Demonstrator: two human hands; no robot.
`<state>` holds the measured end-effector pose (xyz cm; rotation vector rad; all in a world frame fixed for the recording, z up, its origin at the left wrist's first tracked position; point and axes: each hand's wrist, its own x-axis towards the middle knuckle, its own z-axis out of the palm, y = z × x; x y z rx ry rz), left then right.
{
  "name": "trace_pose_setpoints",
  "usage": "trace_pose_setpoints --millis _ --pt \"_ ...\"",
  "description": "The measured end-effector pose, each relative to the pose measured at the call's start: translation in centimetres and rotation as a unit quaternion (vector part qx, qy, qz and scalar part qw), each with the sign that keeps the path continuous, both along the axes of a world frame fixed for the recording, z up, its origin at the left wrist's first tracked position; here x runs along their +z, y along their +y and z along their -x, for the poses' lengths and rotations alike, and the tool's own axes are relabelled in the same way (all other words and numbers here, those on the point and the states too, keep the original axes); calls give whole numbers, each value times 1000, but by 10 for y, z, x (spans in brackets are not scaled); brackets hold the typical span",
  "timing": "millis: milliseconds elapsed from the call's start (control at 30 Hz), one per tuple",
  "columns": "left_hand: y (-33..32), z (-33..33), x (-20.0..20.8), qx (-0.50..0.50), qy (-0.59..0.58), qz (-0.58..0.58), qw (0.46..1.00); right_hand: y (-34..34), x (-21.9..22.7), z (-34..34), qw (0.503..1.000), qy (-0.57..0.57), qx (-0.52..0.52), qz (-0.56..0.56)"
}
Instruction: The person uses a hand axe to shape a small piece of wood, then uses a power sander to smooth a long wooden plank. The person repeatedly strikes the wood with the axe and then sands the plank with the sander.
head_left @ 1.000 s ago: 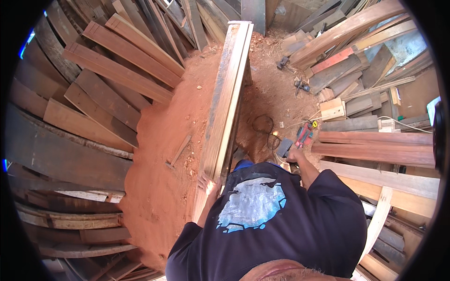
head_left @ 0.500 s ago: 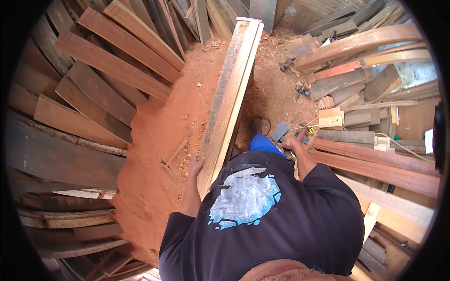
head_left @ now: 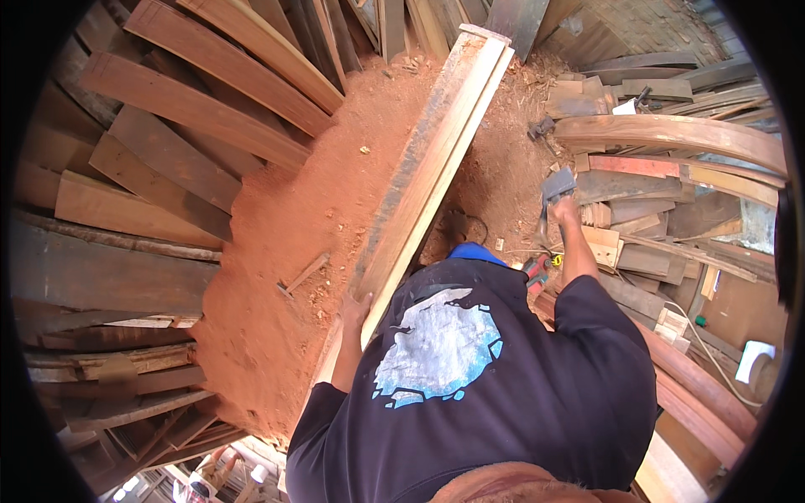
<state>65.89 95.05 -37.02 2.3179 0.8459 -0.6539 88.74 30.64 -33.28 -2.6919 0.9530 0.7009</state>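
- Left hand (head_left: 358,308) rests on the long beam (head_left: 436,168) by its left edge; can't tell finger spread
- Right hand (head_left: 566,210) has fingers closed round a grey block-shaped tool (head_left: 558,183), beyond the beam's right edge

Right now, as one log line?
left hand: on plank | right hand: holding grey-headed tool | hammer-like tool: on ground, left of plank
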Motion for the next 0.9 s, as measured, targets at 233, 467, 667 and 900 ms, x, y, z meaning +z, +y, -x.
trace_pose_setpoints --millis 233,467,667,900 --pt "-107 -63 14 5 -46 -87 995 -41 -41 -66 979 65 1 -192" --pt "-132 -62 17 45 -98 -85 990 31 -56 -88 952 197 102 -212" --pt "-127 -17 37 187 -9 -128 974 14 -67 -180 948 151 -56 -276" --pt "-126 71 -44 587 -102 186 782 45 2 -317 984 20 163 62"
